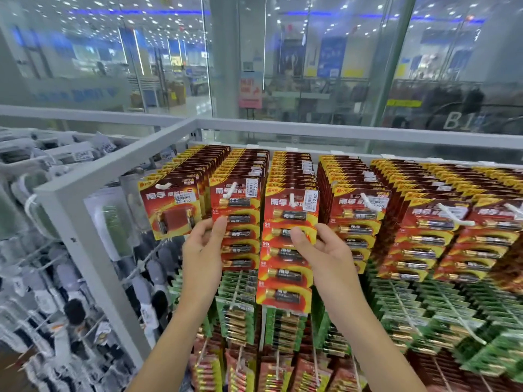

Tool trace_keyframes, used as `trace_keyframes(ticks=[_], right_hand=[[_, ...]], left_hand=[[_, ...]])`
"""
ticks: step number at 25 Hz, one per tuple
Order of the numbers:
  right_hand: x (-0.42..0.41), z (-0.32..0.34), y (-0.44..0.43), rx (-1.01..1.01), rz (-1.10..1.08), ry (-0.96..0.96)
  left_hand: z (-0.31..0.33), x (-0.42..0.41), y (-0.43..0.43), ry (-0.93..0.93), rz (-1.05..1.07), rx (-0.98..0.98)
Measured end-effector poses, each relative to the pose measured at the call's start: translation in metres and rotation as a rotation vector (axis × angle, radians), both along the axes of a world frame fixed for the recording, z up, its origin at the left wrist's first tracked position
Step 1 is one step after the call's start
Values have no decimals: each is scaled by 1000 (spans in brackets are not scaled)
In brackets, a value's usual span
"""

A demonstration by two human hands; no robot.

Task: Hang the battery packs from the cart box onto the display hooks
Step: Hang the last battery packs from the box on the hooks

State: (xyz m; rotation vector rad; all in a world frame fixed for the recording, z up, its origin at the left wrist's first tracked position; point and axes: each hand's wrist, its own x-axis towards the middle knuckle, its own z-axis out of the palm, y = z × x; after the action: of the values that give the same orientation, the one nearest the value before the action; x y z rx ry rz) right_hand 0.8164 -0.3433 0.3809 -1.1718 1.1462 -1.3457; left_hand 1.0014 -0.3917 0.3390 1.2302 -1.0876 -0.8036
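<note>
The red battery strip pack (285, 250) hangs with its long axis vertical, its hole at the top already over the white hook tip (293, 200) of the third column from the grey frame post (82, 230); we count six batteries on it, stacked one under another. Our right hand (325, 256) pinches its right edge, thumb across the front just below the second battery, fingers curled behind; the pack lies up and to the left of that hand. Our left hand (202, 256) holds the lower edge of the neighbouring strip pack (237, 222), one column nearer the post, thumb on the front, fingers behind it; the right hand is the nearer one to the task's pack, and we judge that the coming move is a push straight back along the hook, away from us, so the pack must stay upright and square to the hook.

Nearest the post hangs a shorter two-battery pack (172, 210) with a price sticker. Counting from the post we see at least six columns of red packs in the top row; the far edge is cut off. Below them run rows of green packs (424, 312); lower again, more red packs (283, 372). The cart box is not in view.
</note>
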Motion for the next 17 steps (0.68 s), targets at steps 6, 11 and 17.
trace_keyframes(ticks=[6,11,17], right_hand=[[10,-20,-14,-61,-186,147],[-3,-42,-8,-21,-233,172],[-29,-84,34,104,-301,174]], left_hand=[[-2,-5,4,8,53,-37],[-21,1,23,-11,104,-50],[-57,-15,69,78,2,135]])
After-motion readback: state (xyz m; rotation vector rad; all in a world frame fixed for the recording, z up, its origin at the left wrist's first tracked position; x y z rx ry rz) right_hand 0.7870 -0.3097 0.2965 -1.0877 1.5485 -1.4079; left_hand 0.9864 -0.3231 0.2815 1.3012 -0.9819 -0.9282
